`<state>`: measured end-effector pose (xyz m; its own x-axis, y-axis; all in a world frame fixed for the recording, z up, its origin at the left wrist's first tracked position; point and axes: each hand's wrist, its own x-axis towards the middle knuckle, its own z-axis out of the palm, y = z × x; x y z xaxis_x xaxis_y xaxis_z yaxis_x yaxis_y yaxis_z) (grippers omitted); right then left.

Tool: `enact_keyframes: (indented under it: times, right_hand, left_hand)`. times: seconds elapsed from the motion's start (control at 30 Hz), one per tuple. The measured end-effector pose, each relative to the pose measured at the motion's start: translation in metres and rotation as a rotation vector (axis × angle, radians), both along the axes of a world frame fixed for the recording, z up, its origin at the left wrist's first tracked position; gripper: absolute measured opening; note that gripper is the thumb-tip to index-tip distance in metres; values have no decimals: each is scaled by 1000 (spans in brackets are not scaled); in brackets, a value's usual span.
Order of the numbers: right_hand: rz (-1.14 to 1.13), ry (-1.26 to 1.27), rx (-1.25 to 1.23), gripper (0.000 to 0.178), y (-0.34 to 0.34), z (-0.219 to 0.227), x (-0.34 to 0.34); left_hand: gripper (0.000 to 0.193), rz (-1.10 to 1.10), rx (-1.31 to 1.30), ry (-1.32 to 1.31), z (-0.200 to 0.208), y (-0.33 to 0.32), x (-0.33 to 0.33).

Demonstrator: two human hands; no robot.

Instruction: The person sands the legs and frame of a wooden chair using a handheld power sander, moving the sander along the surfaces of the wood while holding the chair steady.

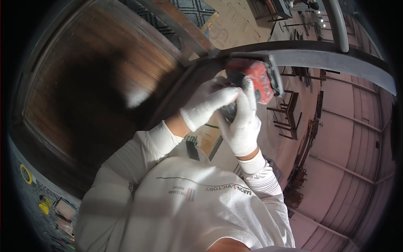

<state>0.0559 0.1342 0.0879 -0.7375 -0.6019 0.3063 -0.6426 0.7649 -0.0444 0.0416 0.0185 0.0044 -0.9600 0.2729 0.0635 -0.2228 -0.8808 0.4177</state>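
A red and black power sander point(260, 82) with a flat grey plate is held tilted, its plate facing right, in front of a dark curved wooden rail point(319, 56). My right hand point(241, 122), in a white glove, is wrapped round the sander's dark rear part, fingers up along the body. My left hand point(208, 101), gloved too, is closed at the sander's near left side, its fingertips meeting the right hand. The hands hide most of the grip. To the left is a large brown wooden panel point(71, 80) in a dark frame, with my shadow across it.
Dark wooden frames point(289, 113) stand on the floor at the right, near a pale ribbed wall point(336, 155). Cardboard point(235, 25) and dark patterned carpet point(189, 12) lie beyond the panel. Yellow rolls point(44, 205) sit at the lower left. A grey post point(337, 25) rises at the upper right.
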Motion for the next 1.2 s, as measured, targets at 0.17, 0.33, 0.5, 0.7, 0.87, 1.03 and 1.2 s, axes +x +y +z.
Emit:
enact_keyframes:
  times: [0.17,0.33,0.5,0.7,0.87,1.03,1.2]
  right_hand:
    - [-2,-83,12,74,7,-25,-3]
    - [-61,-152,29,69,-2,-27,-3]
    - [-21,26,-23,60,4,-8,3]
    - [-7,-60,39,69,3,-22,-3]
    - [-25,-127,-8,71,8,-37,-5]
    - [-74,-117,19,71,15,-27,3]
    - [-48,40,29,65,16,3,8]
  left_hand:
    - [34,-23,28,-191,-34,12,5]
    - [31,83,127,-268,-30,11,10]
    - [30,-2,-1,-12,1,0,3]
    - [29,82,92,-198,-22,10,5]
    - [33,112,65,-296,-36,19,7]
    - [35,63,57,-211,-31,28,7]
    - [41,-6,-117,-43,9,14,4]
